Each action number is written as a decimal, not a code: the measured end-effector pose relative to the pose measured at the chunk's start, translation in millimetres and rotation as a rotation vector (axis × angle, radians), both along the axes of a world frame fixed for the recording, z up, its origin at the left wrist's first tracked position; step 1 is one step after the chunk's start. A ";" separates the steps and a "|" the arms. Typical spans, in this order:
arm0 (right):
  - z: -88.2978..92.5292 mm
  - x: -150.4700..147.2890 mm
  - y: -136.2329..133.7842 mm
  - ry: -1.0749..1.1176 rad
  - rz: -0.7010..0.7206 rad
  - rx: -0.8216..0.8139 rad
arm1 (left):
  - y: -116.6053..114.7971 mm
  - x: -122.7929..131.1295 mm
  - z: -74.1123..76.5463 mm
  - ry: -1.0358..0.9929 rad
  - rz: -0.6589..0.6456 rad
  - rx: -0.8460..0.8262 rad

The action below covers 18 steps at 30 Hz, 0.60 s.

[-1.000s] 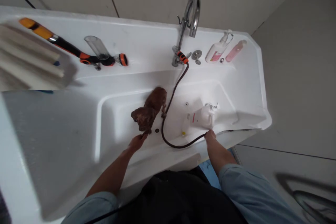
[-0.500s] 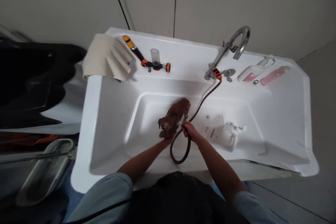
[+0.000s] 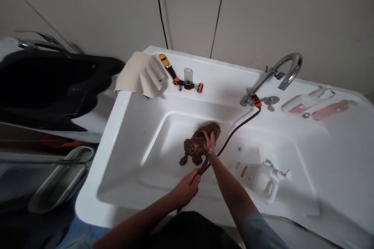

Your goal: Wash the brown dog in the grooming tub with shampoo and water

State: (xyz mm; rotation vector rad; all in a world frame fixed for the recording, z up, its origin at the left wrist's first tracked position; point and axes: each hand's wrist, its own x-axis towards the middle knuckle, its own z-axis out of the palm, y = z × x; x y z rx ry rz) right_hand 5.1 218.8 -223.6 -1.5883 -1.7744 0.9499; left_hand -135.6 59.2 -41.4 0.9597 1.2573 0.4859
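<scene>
A small wet brown dog (image 3: 194, 146) stands in the white tub (image 3: 122, 155), its head turned up toward me. My left hand (image 3: 186, 187) is closed around a dark hose (image 3: 223, 146), in front of the dog. On the dog's back and side, by the shoulder, lies my right hand (image 3: 209, 142) with its fingers spread. From my left hand the hose passes close by my right wrist and runs up to the orange connector (image 3: 256, 100) at the tap. The end of the hose is hard to make out.
A white pump jug (image 3: 265, 183) lies in the tub's right part. Along the back ledge are a spray gun (image 3: 188, 85), a chrome tap (image 3: 295, 66), a white bottle (image 3: 300, 104) and a pink bottle (image 3: 331, 111). A beige towel (image 3: 140, 74) drapes over the left corner, beside a black basin (image 3: 55, 85).
The hose has passed from my right hand to my left. My left hand has come away from the dog, and my right hand now rests on its back. The view has shifted.
</scene>
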 end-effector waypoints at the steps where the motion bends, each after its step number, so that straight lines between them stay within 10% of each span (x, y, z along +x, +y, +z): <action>1: -2.5 -0.5 11.8 -0.057 0.054 0.018 | 2.3 -6.8 13.2 0.002 -0.038 -0.005; 4: -2.9 -2.1 48.4 -0.156 0.224 0.071 | 12.4 -17.4 46.1 0.018 -0.135 -0.029; 7: -0.2 -5.4 77.4 -0.218 0.048 0.044 | 21.4 -12.5 59.6 -0.028 -0.215 -0.040; 14: -7.4 -10.8 90.8 -0.011 -0.246 -0.042 | 45.5 4.7 33.0 -0.042 -0.064 0.058; 18: -1.4 -1.5 66.4 0.221 -0.169 -0.080 | 72.0 -1.8 14.5 -0.012 0.186 0.041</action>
